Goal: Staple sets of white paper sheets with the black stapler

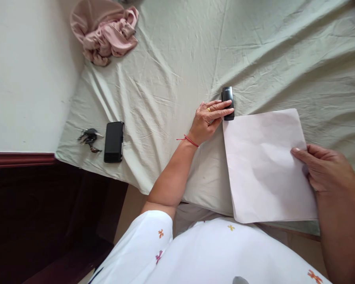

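A white sheet of paper lies on a pale green bedsheet. My right hand grips the paper's right edge, thumb on top. My left hand rests flat beside the paper's upper left corner, its fingertips lying on a small black device that sits just above that corner. A red thread circles my left wrist and a ring is on one finger.
A black case and a bunch of keys lie near the bed's left corner. A crumpled pink cloth sits at the far left. A white wall and dark wooden trim border the left side.
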Motion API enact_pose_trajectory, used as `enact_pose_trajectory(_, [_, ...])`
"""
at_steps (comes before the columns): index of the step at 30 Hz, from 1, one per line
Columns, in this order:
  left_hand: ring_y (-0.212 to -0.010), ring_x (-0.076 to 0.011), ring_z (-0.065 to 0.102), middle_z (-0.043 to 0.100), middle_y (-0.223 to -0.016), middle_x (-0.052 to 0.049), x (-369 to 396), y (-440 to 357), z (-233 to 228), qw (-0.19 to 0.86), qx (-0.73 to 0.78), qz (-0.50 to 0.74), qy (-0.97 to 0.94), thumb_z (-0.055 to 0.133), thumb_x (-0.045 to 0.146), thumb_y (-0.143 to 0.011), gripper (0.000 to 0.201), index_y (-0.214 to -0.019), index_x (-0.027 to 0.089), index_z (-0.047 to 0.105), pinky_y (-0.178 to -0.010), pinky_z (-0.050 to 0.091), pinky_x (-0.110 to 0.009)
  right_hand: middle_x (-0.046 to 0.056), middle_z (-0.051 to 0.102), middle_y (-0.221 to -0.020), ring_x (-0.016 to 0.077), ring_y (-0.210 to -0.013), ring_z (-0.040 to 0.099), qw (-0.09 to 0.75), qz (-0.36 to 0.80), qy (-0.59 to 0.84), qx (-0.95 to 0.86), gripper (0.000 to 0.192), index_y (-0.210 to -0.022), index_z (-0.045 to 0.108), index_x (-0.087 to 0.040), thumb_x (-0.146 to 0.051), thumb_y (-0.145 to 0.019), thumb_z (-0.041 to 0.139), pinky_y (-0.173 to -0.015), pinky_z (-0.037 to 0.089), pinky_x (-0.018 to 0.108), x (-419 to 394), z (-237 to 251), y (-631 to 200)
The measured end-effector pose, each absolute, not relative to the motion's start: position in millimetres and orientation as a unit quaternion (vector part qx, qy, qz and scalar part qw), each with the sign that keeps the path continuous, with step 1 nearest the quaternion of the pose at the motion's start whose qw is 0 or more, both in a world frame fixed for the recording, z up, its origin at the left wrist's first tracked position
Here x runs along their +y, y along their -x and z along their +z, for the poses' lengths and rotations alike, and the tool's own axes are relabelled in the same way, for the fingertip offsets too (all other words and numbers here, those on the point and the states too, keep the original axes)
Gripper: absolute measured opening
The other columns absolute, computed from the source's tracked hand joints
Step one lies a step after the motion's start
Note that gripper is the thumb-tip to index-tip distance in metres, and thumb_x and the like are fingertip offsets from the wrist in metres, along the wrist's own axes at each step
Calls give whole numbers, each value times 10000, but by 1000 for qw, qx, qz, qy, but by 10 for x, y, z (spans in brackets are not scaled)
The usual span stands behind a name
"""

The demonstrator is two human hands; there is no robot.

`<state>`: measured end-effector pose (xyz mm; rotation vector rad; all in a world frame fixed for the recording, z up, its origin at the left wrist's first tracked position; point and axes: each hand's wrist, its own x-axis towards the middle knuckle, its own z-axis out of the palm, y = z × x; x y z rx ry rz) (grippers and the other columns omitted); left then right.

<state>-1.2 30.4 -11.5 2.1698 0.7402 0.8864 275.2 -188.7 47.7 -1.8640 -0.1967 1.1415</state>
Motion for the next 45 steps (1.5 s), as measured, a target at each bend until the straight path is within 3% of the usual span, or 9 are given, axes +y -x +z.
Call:
enact_pose_trajectory(9, [-1328, -276, 688, 767, -1447, -13, 256, -37, -46, 348, 298, 342, -820, 625, 474, -1036, 281, -1221, 414, 829, -1220, 443, -572, 13, 776, -713, 171, -589, 716, 470, 461, 748, -86, 319, -871, 844, -202, -294, -584, 948, -559, 606, 231, -1938, 418, -2752])
enact_pose_trajectory(22, [-1339, -280, 701, 767, -1445, -50, 209, -52, -24, 354, 326, 327, -813, 697, 456, -1001, 236, -1170, 387, 846, -1245, 415, -573, -36, 764, -689, 119, -558, 676, 478, 465, 741, -77, 316, -836, 837, -239, -285, -556, 976, -560, 581, 180, -2004, 389, -2732])
enact_pose_trajectory(33, [-1362, -333, 686, 781, -1413, -8, 210, -90, -117, 384, 331, 358, -784, 756, 566, -936, 270, -1130, 404, 853, -1323, 306, -690, -23, 767, -732, 86, -590, 650, 506, 427, 741, -114, 311, -870, 837, -215, -366, -616, 936, -529, 528, 144, -2010, 366, -2634])
enact_pose_trajectory(39, [-1389, -332, 685, 787, -1398, -30, 220, -151, 22, 435, 324, 369, -755, 799, 534, -908, 262, -1087, 358, 872, -1294, 410, -635, -13, 767, -741, 117, -564, 641, 520, 456, 714, -114, 407, -871, 839, -241, -431, -542, 982, -504, 549, 195, -2228, 457, -2551])
enact_pose_trajectory(42, [-1389, -310, 689, 779, -1414, -52, 272, -158, 125, 465, 310, 342, -756, 809, 516, -891, 288, -1106, 333, 871, -1262, 470, -571, -19, 766, -752, 125, -580, 651, 516, 467, 706, -129, 379, -883, 845, -275, -460, -583, 983, -533, 576, 210, -2424, 485, -2534])
enact_pose_trajectory(45, [-1447, -301, 645, 750, -1467, -61, 265, -125, 220, 476, 306, 316, -762, 846, 526, -848, 384, -1167, 313, 852, -1286, 445, -506, -20, 780, -782, 139, -599, 663, 517, 465, 705, -137, 353, -939, 859, -320, -449, -630, 972, -530, 579, 218, -2608, 477, -2556])
